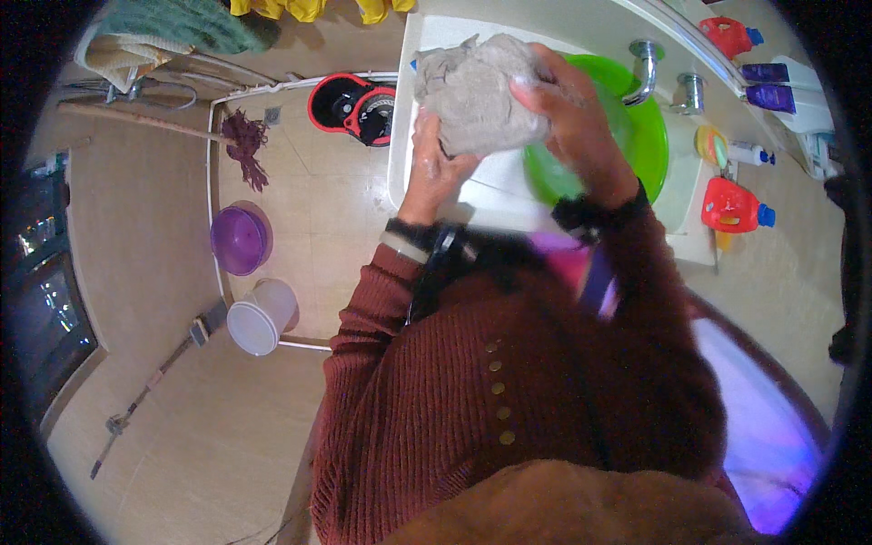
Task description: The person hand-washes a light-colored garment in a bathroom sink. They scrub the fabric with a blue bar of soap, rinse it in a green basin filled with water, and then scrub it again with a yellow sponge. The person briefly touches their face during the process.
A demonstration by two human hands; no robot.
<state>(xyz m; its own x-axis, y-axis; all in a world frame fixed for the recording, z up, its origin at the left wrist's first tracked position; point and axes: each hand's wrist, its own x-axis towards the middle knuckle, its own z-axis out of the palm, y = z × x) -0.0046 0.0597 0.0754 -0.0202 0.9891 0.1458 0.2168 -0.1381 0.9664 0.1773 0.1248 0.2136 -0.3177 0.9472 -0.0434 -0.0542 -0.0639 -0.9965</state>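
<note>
A bunched grey cloth (484, 95) is held up between my two hands above a white sink (494, 197). My left hand (436, 163) grips its lower left side, fingers partly hidden by the fabric. On the cloth's right side my right hand (569, 109) presses with its fingers, and what looks like white suds clings to one fingertip. Behind my right hand and wrist sits a bright green basin (650, 150), under the chrome tap (644, 78). My forearm covers part of the basin.
Red detergent bottles (732, 204), a sponge (712, 146) and a white pump bottle (746, 153) stand right of the sink. On the floor at left are a red-and-black mop bucket (347, 109), a purple basin (238, 238), a white bucket (262, 317) and a string mop (245, 146).
</note>
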